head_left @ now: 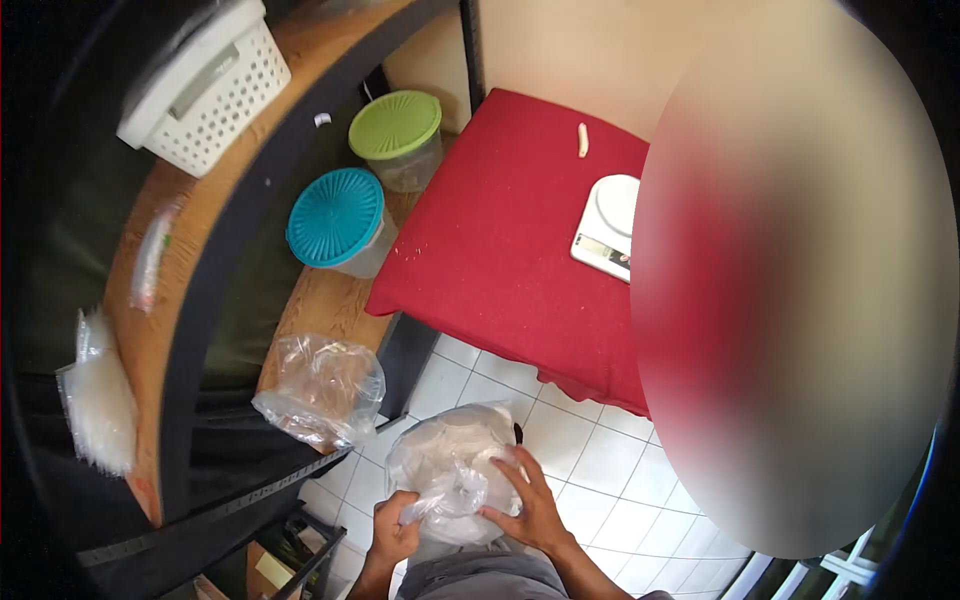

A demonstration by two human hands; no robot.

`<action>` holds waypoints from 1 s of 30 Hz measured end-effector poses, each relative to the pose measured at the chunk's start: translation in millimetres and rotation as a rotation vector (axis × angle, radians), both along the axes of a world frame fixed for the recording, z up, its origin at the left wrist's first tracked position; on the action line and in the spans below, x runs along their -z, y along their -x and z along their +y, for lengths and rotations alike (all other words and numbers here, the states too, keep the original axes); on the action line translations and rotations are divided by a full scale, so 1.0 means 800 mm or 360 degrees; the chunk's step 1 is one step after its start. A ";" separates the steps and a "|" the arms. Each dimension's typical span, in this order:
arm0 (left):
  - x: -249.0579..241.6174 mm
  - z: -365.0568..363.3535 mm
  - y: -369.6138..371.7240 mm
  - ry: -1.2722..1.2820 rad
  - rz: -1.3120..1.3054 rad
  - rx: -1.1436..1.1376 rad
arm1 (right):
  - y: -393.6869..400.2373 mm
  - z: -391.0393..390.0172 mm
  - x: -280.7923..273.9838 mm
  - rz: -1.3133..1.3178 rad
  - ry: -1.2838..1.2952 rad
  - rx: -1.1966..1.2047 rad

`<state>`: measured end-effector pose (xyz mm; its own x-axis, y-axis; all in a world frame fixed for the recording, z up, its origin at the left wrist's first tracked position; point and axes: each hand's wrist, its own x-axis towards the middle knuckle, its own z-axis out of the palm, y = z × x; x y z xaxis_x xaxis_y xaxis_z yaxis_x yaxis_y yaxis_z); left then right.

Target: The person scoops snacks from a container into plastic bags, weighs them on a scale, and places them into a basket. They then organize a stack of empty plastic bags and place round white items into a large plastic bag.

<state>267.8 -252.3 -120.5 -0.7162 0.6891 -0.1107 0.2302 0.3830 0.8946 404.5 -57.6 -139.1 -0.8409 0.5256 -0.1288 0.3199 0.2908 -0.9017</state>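
Observation:
A clear plastic bag (450,460) full of pale round flat pieces sits low in the head view, over the tiled floor. My left hand (392,535) pinches the gathered neck of the bag at its lower left. My right hand (528,505) lies flat against the bag's right side, fingers spread over the plastic. A second filled clear bag (322,388) rests on the wooden shelf edge just up and left of my hands.
A red-covered table (500,240) carries a white kitchen scale (610,225) and a small pale stick (582,139). Teal-lidded (336,218) and green-lidded (395,126) containers stand on the shelf. A white basket (210,85) sits higher up. A large blurred shape (790,280) fills the right.

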 end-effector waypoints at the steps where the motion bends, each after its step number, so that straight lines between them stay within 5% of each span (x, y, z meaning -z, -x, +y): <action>1: -0.015 -0.002 0.003 -0.0006 0.0046 0.0034 | 0.000 -0.001 -0.010 0.0145 -0.0048 -0.0072; 12: -0.207 0.065 0.031 -0.0316 0.0635 -0.0091 | 0.030 0.020 -0.147 0.1041 -0.0231 0.0005; 20: -0.313 0.158 0.069 -0.1187 0.0366 -0.0472 | 0.095 0.126 -0.300 0.1389 -0.0764 0.0141; 24: -0.339 0.234 0.095 -0.1660 0.0153 -0.0613 | 0.153 0.186 -0.342 0.1567 -0.0484 0.0249; 30: -0.355 0.320 0.193 -0.1914 0.0099 -0.0248 | 0.236 0.277 -0.388 0.1697 -0.0508 0.0231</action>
<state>113.2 3.3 163.2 -0.7819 0.2343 0.5777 0.3106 -0.6570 0.6869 215.5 163.6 171.5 -0.3690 0.5079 0.7784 -0.5212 0.5803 -0.6257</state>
